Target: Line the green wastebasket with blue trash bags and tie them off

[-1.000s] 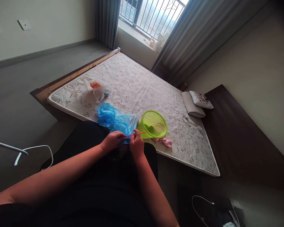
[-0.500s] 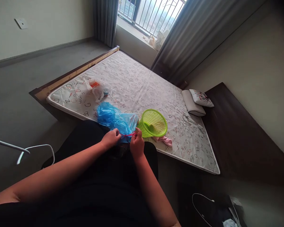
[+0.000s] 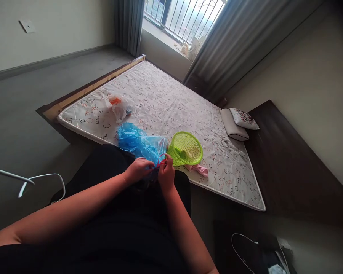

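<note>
My left hand (image 3: 138, 169) and my right hand (image 3: 166, 174) meet at the near edge of the mattress (image 3: 165, 99), both pinched on a thin red drawstring (image 3: 161, 160) at the mouth of a crumpled blue plastic bag (image 3: 138, 142). The string forms a small loop between my fingertips. The bag lies on the mattress just beyond my hands. A lime green mesh basket (image 3: 186, 148) lies tipped on its side right of the bag, close to my right hand.
A pink cloth (image 3: 199, 169) lies under the basket. A white plastic bag with something orange (image 3: 118, 106) sits further back on the mattress. Two small pillows (image 3: 238, 123) lie at the far right. A white hanger (image 3: 31, 180) is at left, a white cable (image 3: 242, 247) on the floor.
My hands have drawn closer together, and the red string, stretched straight between them before, now bends into a small loop. The bag and basket have stayed put.
</note>
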Demonstrator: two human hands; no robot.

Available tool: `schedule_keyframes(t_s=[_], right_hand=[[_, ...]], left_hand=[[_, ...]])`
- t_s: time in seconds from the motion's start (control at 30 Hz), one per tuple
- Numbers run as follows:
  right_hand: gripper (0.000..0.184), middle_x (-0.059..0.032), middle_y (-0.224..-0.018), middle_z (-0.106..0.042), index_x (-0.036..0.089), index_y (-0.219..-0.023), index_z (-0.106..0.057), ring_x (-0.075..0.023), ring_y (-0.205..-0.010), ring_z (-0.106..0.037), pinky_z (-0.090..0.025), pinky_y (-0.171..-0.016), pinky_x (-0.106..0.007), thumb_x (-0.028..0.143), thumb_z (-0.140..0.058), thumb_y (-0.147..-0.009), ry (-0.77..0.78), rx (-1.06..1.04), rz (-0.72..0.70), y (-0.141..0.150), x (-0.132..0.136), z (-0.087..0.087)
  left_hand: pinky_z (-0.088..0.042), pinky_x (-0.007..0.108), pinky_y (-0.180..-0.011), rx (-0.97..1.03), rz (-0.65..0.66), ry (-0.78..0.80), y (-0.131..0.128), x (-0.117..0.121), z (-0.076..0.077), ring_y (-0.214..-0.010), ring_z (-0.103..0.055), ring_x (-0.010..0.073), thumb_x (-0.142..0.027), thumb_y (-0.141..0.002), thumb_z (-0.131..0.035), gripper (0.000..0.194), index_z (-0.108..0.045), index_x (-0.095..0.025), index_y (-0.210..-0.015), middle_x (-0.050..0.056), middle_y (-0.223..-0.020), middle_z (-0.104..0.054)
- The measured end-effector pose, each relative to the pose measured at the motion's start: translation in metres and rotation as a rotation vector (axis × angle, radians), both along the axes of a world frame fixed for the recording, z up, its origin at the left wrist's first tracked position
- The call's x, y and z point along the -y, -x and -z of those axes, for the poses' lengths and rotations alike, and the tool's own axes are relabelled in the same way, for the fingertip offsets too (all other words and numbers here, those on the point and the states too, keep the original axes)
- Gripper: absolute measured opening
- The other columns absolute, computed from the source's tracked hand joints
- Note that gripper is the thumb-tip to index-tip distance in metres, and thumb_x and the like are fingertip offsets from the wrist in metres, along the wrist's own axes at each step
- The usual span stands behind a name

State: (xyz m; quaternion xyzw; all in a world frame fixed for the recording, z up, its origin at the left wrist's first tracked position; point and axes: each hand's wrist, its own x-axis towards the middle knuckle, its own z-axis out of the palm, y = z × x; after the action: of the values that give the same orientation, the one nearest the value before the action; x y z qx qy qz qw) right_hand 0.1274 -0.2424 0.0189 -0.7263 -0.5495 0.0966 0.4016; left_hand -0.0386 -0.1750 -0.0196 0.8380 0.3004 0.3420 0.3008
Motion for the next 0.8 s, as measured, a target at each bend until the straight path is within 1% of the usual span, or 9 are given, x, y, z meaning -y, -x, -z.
schedule_keyframes(t_s=[0.1, 0.17, 0.23, 0.3, 0.43, 0.53, 0.63, 0.77, 0.8], right_hand=[[0.042, -0.0061, -0.09, -0.073, 0.016, -0.135, -0.058, -0.0209, -0.075, -0.068, -0.053, -0.073, -0.031, 0.028, -0.039, -0.1, 0.025, -0.013, -0.035, 0.001, 0.001, -0.001], [0.041, -0.0056, -0.09, -0.072, 0.017, -0.134, -0.058, -0.0204, -0.076, -0.068, -0.052, -0.074, -0.03, 0.029, -0.04, -0.1, 0.033, -0.036, -0.034, 0.001, 0.001, -0.002], [0.041, -0.0042, -0.089, -0.072, 0.017, -0.134, -0.058, -0.0197, -0.076, -0.068, -0.052, -0.074, -0.03, 0.03, -0.04, -0.1, 0.033, -0.067, -0.016, 0.001, 0.001, -0.004], [0.041, -0.002, -0.085, -0.07, 0.018, -0.134, -0.058, -0.0188, -0.073, -0.066, -0.051, -0.072, -0.029, 0.029, -0.041, -0.099, 0.031, -0.104, 0.002, 0.001, 0.001, -0.006], [0.042, -0.0016, -0.085, -0.07, 0.017, -0.135, -0.058, -0.0187, -0.074, -0.066, -0.051, -0.074, -0.03, 0.029, -0.042, -0.097, 0.037, -0.145, 0.017, -0.003, 0.001, -0.007], [0.042, -0.0045, -0.091, -0.072, 0.017, -0.134, -0.057, -0.0211, -0.083, -0.069, -0.051, -0.079, -0.032, 0.03, -0.043, -0.097, 0.021, -0.165, 0.058, -0.009, 0.0, -0.006], [0.04, -0.0039, -0.085, -0.071, 0.016, -0.132, -0.057, -0.0213, -0.077, -0.067, -0.05, -0.076, -0.032, 0.033, -0.043, -0.099, -0.015, -0.228, 0.139, -0.018, -0.001, -0.006], [0.039, 0.0001, -0.078, -0.066, 0.015, -0.13, -0.057, -0.0178, -0.067, -0.061, -0.047, -0.072, -0.03, 0.037, -0.051, -0.098, -0.057, -0.284, 0.218, -0.024, -0.001, -0.006], [0.039, 0.0004, -0.079, -0.065, 0.015, -0.129, -0.058, -0.0174, -0.068, -0.061, -0.048, -0.072, -0.03, 0.038, -0.053, -0.097, -0.053, -0.286, 0.213, -0.023, -0.001, -0.005]], left_hand=[[-0.054, 0.04, -0.089, -0.026, 0.012, 0.04, 0.0, 0.002, -0.003, -0.085, -0.072, 0.0237, -0.026, -0.094, -0.069, 0.011, -0.078, -0.022, -0.092, 0.006, -0.086, -0.079], [-0.054, 0.039, -0.09, -0.004, 0.036, 0.103, 0.001, 0.004, -0.007, -0.09, -0.074, 0.0242, -0.028, -0.097, -0.064, 0.015, -0.078, -0.023, -0.098, 0.008, -0.094, -0.079], [-0.055, 0.039, -0.093, 0.033, 0.077, 0.164, 0.002, 0.006, -0.009, -0.096, -0.074, 0.0255, -0.032, -0.096, -0.067, 0.017, -0.078, -0.022, -0.104, 0.009, -0.101, -0.08], [-0.056, 0.04, -0.092, 0.047, 0.093, 0.205, 0.002, 0.008, -0.009, -0.095, -0.074, 0.027, -0.032, -0.091, -0.073, 0.016, -0.078, -0.022, -0.103, 0.009, -0.1, -0.08], [-0.057, 0.04, -0.089, 0.031, 0.038, 0.238, -0.001, 0.008, -0.004, -0.09, -0.073, 0.0261, -0.028, -0.094, -0.067, 0.013, -0.079, -0.022, -0.098, 0.009, -0.095, -0.078], [-0.057, 0.038, -0.089, 0.04, -0.059, 0.257, -0.001, 0.004, -0.003, -0.091, -0.072, 0.0242, -0.029, -0.095, -0.062, 0.018, -0.078, -0.023, -0.098, 0.008, -0.097, -0.076], [-0.056, 0.038, -0.09, 0.092, -0.217, 0.355, 0.003, -0.004, -0.001, -0.092, -0.071, 0.0238, -0.029, -0.092, -0.061, 0.016, -0.075, -0.021, -0.094, 0.007, -0.095, -0.074], [-0.057, 0.036, -0.074, 0.165, -0.539, 0.792, 0.008, -0.023, 0.005, -0.072, -0.069, 0.0218, -0.022, -0.085, -0.058, 0.009, -0.065, -0.019, -0.09, 0.004, -0.079, -0.069], [-0.056, 0.035, -0.072, 0.165, -0.591, 0.853, 0.009, -0.026, 0.007, -0.071, -0.068, 0.0216, -0.02, -0.083, -0.059, 0.008, -0.063, -0.019, -0.09, 0.004, -0.077, -0.068]])
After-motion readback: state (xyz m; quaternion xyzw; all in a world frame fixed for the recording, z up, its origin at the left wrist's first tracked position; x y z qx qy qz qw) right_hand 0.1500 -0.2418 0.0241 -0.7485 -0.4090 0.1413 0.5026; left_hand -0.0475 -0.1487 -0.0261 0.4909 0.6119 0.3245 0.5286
